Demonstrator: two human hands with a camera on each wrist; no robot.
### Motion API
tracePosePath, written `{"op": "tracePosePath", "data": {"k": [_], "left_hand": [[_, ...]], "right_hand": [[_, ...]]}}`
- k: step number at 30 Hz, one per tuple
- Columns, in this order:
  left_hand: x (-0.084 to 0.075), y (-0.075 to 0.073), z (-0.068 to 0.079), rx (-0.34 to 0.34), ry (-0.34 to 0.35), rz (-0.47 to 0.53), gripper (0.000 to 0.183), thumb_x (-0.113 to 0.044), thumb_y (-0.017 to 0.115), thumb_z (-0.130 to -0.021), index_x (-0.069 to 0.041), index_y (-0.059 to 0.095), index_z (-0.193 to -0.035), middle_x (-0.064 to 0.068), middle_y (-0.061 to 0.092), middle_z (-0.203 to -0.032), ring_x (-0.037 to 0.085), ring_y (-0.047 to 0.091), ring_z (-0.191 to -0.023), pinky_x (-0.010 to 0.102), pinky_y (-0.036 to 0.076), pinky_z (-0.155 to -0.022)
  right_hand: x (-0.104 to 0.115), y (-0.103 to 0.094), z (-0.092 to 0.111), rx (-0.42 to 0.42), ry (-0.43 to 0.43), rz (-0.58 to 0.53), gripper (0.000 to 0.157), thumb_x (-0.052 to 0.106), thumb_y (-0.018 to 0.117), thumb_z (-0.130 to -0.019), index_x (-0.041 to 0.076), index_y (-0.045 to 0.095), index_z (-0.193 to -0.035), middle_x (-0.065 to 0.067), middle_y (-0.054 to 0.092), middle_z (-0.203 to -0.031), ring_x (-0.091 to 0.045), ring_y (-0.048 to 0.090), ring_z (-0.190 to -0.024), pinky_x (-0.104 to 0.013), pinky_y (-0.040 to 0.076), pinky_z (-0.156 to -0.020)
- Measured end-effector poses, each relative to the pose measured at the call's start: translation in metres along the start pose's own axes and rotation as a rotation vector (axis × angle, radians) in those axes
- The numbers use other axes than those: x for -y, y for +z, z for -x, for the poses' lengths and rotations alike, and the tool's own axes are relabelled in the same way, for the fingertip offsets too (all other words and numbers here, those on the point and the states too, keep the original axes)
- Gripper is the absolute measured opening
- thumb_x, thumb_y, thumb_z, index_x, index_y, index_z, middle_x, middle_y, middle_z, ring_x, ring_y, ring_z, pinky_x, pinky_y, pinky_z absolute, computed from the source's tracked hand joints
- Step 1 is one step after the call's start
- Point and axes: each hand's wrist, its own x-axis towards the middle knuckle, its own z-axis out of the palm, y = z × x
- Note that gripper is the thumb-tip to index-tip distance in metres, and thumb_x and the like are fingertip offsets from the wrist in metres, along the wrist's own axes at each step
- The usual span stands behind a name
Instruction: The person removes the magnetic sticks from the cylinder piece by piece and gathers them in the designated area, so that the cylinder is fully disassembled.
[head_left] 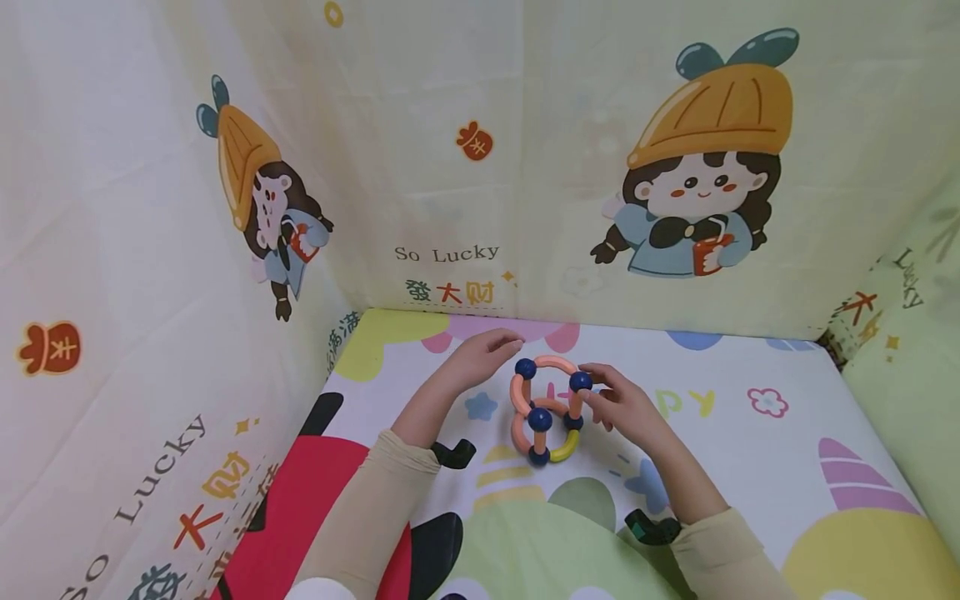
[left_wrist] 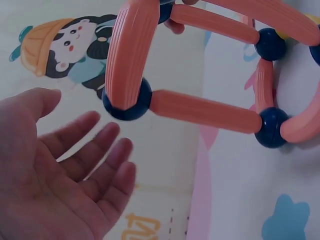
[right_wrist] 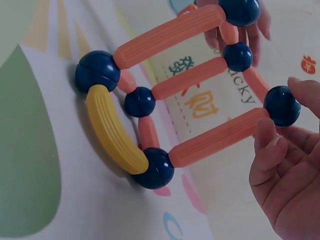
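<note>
A frame of magnetic rods and balls stands upright on the table in the head view. Its dark blue balls (head_left: 540, 419) join straight upright pink rods (right_wrist: 220, 137) and curved pink rods (left_wrist: 131, 52). One curved yellow rod (right_wrist: 114, 131) lies low in the base. My right hand (head_left: 626, 408) pinches the blue ball (right_wrist: 282, 106) at the frame's upper right corner between thumb and fingers. My left hand (head_left: 483, 358) is just left of the frame, fingers extended and apart from it, palm toward an upper ball (left_wrist: 127, 102).
The table (head_left: 750, 467) wears a white cloth printed with colourful shapes. Cream printed curtains (head_left: 420, 192) enclose its back, left and right sides. A dark wrist camera strap (head_left: 454, 454) shows at the left wrist, another strap (head_left: 652, 528) at the right.
</note>
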Motion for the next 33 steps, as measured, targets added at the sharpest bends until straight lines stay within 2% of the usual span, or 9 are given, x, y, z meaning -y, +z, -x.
{"op": "tracePosePath", "data": {"k": [3,7,10,12,16,19,24,29,33], "left_hand": [[-0.008,0.005,-0.01,0.054,0.0,-0.04,0.043,-0.054,0.048,-0.1,-0.028,0.06,-0.131,-0.005,0.063,-0.13,0.018,0.057,-0.124,0.044,0.047,-0.103],[-0.013,0.013,-0.021,0.145,0.018,-0.042,0.037,-0.051,0.048,-0.101,-0.024,0.065,-0.119,-0.003,0.066,-0.106,0.018,0.062,-0.099,0.038,0.05,-0.088],[-0.018,0.016,-0.026,0.203,0.034,-0.027,0.034,-0.05,0.048,-0.101,-0.023,0.065,-0.111,0.002,0.064,-0.098,0.019,0.06,-0.087,0.035,0.048,-0.078],[-0.019,0.018,-0.028,0.227,0.045,-0.032,0.036,-0.05,0.048,-0.101,-0.02,0.066,-0.11,0.003,0.064,-0.098,0.02,0.06,-0.086,0.034,0.048,-0.076],[-0.019,0.022,-0.03,0.256,0.05,-0.028,0.037,-0.051,0.049,-0.101,-0.021,0.068,-0.111,0.003,0.067,-0.102,0.023,0.062,-0.088,0.032,0.049,-0.074],[-0.019,0.027,-0.03,0.256,0.016,0.011,0.035,-0.053,0.051,-0.099,-0.024,0.069,-0.108,0.005,0.069,-0.099,0.024,0.063,-0.077,0.029,0.049,-0.069],[-0.023,0.033,-0.027,0.214,-0.047,0.037,0.032,-0.051,0.054,-0.098,-0.022,0.069,-0.096,0.004,0.065,-0.088,0.018,0.054,-0.054,0.027,0.043,-0.057],[-0.025,0.035,-0.027,0.192,-0.063,0.023,0.032,-0.05,0.056,-0.097,-0.022,0.069,-0.091,0.003,0.064,-0.087,0.017,0.052,-0.054,0.027,0.042,-0.054],[-0.023,0.037,-0.028,0.171,-0.065,0.016,0.029,-0.048,0.058,-0.097,-0.022,0.069,-0.09,0.0,0.065,-0.088,0.02,0.058,-0.065,0.027,0.045,-0.059]], "right_hand": [[0.003,0.001,-0.001,-0.007,-0.007,-0.008,0.057,0.046,0.063,-0.094,0.024,0.044,-0.143,-0.014,0.055,-0.129,-0.047,0.057,-0.079,-0.034,0.051,-0.057],[0.004,0.004,-0.002,-0.021,-0.009,-0.015,0.054,0.044,0.063,-0.095,0.025,0.046,-0.142,-0.013,0.056,-0.127,-0.044,0.058,-0.077,-0.032,0.051,-0.057],[0.004,0.006,-0.002,-0.025,-0.012,-0.025,0.053,0.044,0.063,-0.095,0.025,0.047,-0.142,-0.012,0.056,-0.127,-0.045,0.058,-0.078,-0.032,0.051,-0.057],[0.005,0.007,-0.002,-0.024,-0.012,-0.036,0.052,0.044,0.063,-0.095,0.025,0.047,-0.142,-0.012,0.056,-0.127,-0.046,0.058,-0.078,-0.032,0.051,-0.057],[0.006,0.008,-0.001,-0.028,-0.014,-0.056,0.051,0.042,0.064,-0.095,0.025,0.049,-0.141,-0.012,0.057,-0.126,-0.048,0.057,-0.08,-0.033,0.051,-0.057],[0.007,0.008,0.0,-0.037,-0.015,-0.054,0.049,0.042,0.064,-0.095,0.026,0.05,-0.14,-0.011,0.057,-0.124,-0.04,0.059,-0.074,-0.038,0.052,-0.06],[0.004,0.008,0.0,-0.045,-0.027,-0.063,0.046,0.041,0.065,-0.095,0.024,0.052,-0.135,-0.012,0.059,-0.122,-0.028,0.061,-0.072,-0.043,0.054,-0.067],[0.001,0.008,-0.001,-0.045,-0.049,-0.088,0.042,0.039,0.067,-0.094,0.019,0.053,-0.129,-0.015,0.06,-0.12,-0.028,0.063,-0.072,-0.043,0.055,-0.073],[-0.001,0.007,0.0,-0.046,-0.052,-0.096,0.043,0.039,0.068,-0.093,0.018,0.052,-0.127,-0.017,0.063,-0.116,-0.027,0.063,-0.072,-0.047,0.054,-0.079]]}}
